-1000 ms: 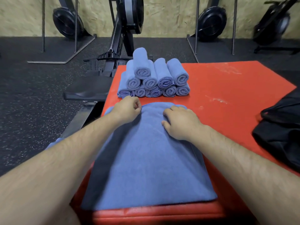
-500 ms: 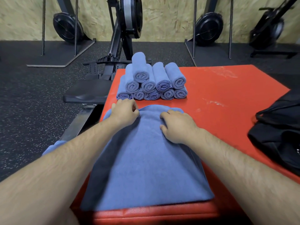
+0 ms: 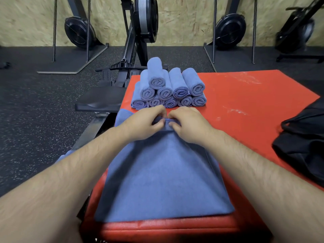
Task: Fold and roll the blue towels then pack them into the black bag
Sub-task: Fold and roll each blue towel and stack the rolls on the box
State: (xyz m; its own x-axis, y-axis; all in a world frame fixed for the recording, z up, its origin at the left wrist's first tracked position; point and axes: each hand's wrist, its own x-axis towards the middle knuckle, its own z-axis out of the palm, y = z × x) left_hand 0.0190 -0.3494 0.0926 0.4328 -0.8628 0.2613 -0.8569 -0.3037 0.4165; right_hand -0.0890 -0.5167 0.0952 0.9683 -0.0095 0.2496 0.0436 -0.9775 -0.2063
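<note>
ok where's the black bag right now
In the head view the black bag lies at the right edge on the red mat, well to the right of the right hand and the flat blue towel.

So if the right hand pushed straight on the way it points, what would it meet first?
Probably the left hand: the right hand points forward-left, and both pinch the far edge of the blue towel, fingertips nearly touching. Past that, the rolled towel stack; depth is unclear.
</note>
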